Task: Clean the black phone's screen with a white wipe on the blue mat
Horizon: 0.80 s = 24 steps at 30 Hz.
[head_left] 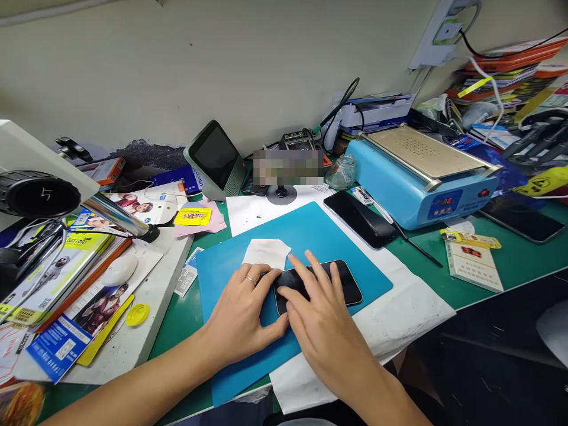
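A black smartphone [352, 289] with a light rim lies screen up on the blue mat [284, 228]. My left hand [246, 305], with a ring on one finger, holds the phone's left end, index finger at the upper corner and thumb near the lower one. My right hand [322, 313] is spread over the phone, its fingers stretched across the dark screen and its thumb at the left part. Just behind my left hand a white wipe [267, 253] lies on the mat. Part of the phone is hidden under my fingers.
Right of the mat lie a second dark phone [360, 219] and a thin black stick [417, 245]. Behind them stands a blue heating plate machine [399, 183] beside a glass jar [341, 171]. Boxes and a white mouse [119, 270] crowd the left, under a microscope arm [118, 216].
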Each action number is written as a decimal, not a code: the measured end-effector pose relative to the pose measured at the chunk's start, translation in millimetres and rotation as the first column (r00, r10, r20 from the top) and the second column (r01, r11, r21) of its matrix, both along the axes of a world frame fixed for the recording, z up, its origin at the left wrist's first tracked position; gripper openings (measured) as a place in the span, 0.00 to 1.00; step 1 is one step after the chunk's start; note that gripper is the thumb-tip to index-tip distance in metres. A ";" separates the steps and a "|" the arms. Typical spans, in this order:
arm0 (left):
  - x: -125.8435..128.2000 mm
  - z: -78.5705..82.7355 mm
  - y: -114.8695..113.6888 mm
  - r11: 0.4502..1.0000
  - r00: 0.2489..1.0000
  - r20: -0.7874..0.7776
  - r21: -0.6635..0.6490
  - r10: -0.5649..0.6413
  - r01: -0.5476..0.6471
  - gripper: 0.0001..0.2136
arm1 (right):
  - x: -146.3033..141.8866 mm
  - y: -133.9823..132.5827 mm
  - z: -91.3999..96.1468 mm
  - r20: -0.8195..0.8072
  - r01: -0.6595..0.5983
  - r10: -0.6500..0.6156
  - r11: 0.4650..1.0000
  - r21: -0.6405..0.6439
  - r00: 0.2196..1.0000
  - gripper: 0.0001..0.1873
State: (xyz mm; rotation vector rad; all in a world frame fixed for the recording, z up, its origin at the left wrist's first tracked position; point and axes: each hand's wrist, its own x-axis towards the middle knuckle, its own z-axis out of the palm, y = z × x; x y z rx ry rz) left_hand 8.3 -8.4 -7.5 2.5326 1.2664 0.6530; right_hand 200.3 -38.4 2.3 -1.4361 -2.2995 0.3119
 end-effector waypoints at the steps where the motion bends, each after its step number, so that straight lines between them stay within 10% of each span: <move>1: 0.0 -0.2 -0.6 1.000 1.000 -0.018 0.001 0.001 -0.001 0.24 | 6.1 0.6 -0.7 0.007 0.015 -0.015 1.000 0.008 1.000 0.19; 10: 0.5 1.3 -2.4 0.999 0.995 -0.103 -0.044 0.010 -0.015 0.26 | 81.8 -0.7 -14.9 -0.059 0.266 -0.261 0.959 0.100 0.964 0.17; 24: 2.3 1.6 -2.1 1.000 0.997 -0.075 -0.021 0.001 -0.003 0.24 | -9.9 109.4 24.7 -0.026 -0.032 0.032 0.999 0.010 0.999 0.06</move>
